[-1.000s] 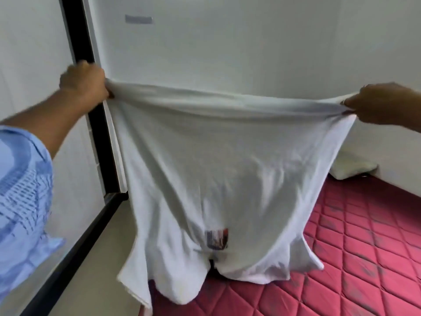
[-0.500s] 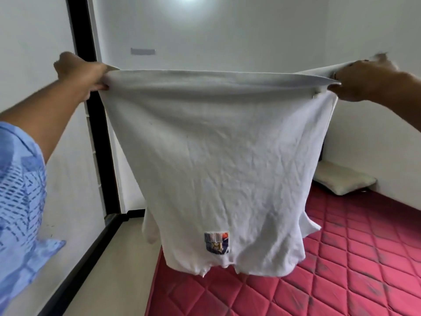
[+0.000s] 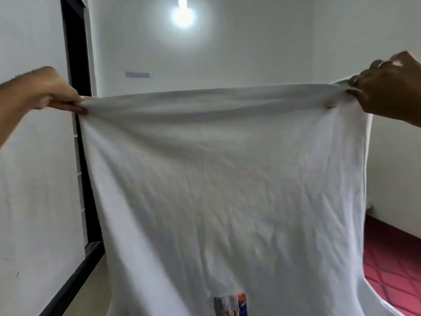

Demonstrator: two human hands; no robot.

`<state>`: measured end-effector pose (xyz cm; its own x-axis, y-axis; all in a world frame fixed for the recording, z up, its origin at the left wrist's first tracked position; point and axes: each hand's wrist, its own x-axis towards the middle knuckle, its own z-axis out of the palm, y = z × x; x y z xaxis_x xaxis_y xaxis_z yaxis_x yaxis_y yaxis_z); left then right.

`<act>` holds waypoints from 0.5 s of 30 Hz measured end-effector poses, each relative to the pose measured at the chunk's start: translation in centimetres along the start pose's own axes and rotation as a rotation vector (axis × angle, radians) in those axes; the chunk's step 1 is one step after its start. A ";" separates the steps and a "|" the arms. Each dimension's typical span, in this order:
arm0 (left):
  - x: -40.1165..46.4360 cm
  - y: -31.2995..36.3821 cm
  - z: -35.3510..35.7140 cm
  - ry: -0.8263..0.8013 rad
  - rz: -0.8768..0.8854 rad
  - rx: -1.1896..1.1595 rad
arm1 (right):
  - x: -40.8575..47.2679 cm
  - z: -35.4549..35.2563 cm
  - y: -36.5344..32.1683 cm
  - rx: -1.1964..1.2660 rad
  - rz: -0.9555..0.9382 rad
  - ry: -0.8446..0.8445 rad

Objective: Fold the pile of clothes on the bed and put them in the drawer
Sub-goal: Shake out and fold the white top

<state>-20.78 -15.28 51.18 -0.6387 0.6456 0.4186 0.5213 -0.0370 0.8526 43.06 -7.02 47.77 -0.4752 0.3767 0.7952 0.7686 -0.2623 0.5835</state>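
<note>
The white garment (image 3: 227, 190) hung in the air between the two hands, its top edge stretched nearly level from nine o'clock to three o'clock and its body dropping straight toward six o'clock, so its long axis ran top to bottom. The left hand (image 3: 52, 90) pinched one corner, thumb and fingers closed flat on the cloth; the right hand (image 3: 391, 87) gripped the other corner with curled fingers, a little higher. Neither hand looked nearer the cloth's middle. The fabric looked soft, thin and creased, a limp knit, with a small striped patch (image 3: 230, 305) near the lower edge. The red quilted mattress (image 3: 391, 270) lay at four o'clock, beyond and below the cloth. I judged the next fold would bring the two corners together.
</note>
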 end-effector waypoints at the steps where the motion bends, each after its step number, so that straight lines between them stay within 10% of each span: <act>1: 0.1 0.4 0.2 0.007 0.016 -0.026 | 0.6 0.9 0.2 0.065 0.023 -0.037; 15: 4.3 -10.0 16.5 0.006 -0.178 -0.162 | -0.7 14.0 -16.4 0.316 0.283 -0.614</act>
<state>-19.39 0.45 39.23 -0.7159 0.6486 0.2586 0.3030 -0.0451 0.9519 36.79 9.46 35.33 0.0129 0.7852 0.6191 0.9566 -0.1901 0.2211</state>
